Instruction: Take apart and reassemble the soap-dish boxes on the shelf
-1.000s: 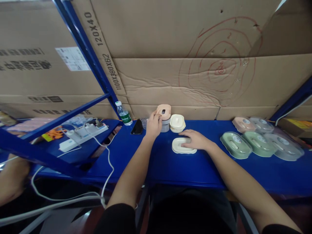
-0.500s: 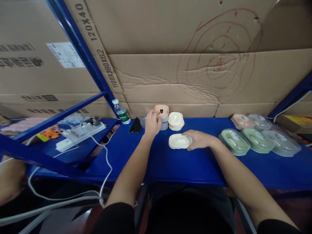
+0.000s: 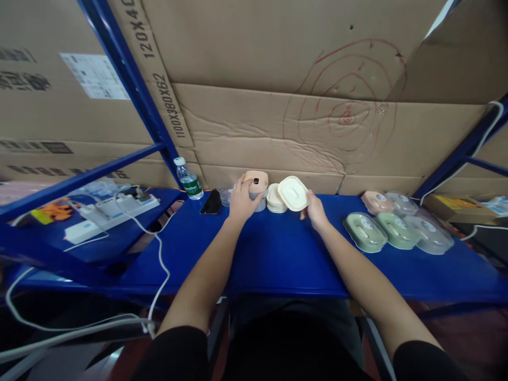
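Right hand (image 3: 315, 210) is gripping the cream lid (image 3: 292, 193) by its rim, tilted above the cream stack (image 3: 274, 199), left hand (image 3: 241, 200) is clasping the pink-topped stack (image 3: 255, 184); looks like light, stiff, slick plastic, so edge-pinching is working best.

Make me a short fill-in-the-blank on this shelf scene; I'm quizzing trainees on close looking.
1. The right hand holds a cream ____ tilted above the cream stack.
2. The left hand grips the ____-coloured box on top of a grey one.
3. Between the bottle and the left hand lies a black ____.
4. The two lids nearest the right hand among the covered group are ____.

Missing words: lid; pink; phone; green
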`<state>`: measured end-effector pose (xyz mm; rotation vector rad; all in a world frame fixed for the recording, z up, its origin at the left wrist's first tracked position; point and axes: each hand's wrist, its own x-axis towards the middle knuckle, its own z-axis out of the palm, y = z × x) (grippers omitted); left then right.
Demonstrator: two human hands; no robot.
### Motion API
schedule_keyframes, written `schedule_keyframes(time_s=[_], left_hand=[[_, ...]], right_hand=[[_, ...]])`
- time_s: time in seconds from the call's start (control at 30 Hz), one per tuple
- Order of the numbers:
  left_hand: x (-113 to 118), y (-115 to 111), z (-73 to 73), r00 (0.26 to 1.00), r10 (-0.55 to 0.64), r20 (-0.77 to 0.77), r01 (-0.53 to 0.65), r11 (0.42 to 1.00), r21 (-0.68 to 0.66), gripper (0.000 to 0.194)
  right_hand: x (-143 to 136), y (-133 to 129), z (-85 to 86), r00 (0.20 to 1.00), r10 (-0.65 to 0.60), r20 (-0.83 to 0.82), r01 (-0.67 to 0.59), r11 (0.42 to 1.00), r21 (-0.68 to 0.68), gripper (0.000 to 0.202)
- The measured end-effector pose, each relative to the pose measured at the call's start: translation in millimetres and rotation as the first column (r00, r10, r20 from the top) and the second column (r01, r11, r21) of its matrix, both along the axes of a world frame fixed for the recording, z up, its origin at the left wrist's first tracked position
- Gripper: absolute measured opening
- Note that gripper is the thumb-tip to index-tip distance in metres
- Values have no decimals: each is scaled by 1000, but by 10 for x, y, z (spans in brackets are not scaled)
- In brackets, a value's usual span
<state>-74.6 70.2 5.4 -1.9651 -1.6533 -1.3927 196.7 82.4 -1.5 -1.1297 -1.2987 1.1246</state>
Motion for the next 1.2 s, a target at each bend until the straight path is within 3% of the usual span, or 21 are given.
schedule_keyframes(time_s=[0.13, 0.23, 0.3, 0.37, 0.47, 0.57, 0.73, 1.0, 1.07, 1.2], left_hand=[[-17, 7, -6, 1000, 16, -6, -16, 1000, -19, 63], [-32, 11, -7, 1000, 15, -10, -15, 1000, -18, 62], [-34, 6, -4, 1000, 15, -8, -15, 1000, -19, 62], [-32, -3, 0, 1000, 9, -6, -9, 1000, -16, 61], [-28, -16, 3, 1000, 0, 0, 0, 1000, -2, 62], [-31, -22, 4, 1000, -2, -5, 2, 1000, 7, 63], [-36, -15, 7, 1000, 7, -1, -7, 1000, -1, 65], [-26, -15, -18, 999, 34, -15, -34, 999, 31, 68], [-20, -11, -33, 999, 35, -12, -34, 999, 35, 69], [-15, -1, -54, 999, 38, -6, -38, 999, 32, 69]], right_hand=[[-173, 58, -18, 997, -74, -12, 74, 997, -9, 69], [-275, 104, -10, 998, 27, -49, -34, 991, -133, 69], [-302, 109, -10, 992, 126, -12, -127, 982, -139, 66], [-297, 98, -17, 980, 159, 119, -155, 987, -39, 64], [-269, 84, -39, 936, 112, 332, -159, 980, 118, 63], [-265, 85, -64, 889, 83, 450, -169, 973, 154, 62], [-280, 75, -91, 778, -136, 613, -72, 951, 301, 52], [-286, 71, -150, 754, -297, 585, 23, 903, 428, 36], [-288, 73, -172, 783, -275, 558, 6, 900, 435, 47], [-275, 102, -225, 810, -163, 563, -141, 878, 457, 62]])
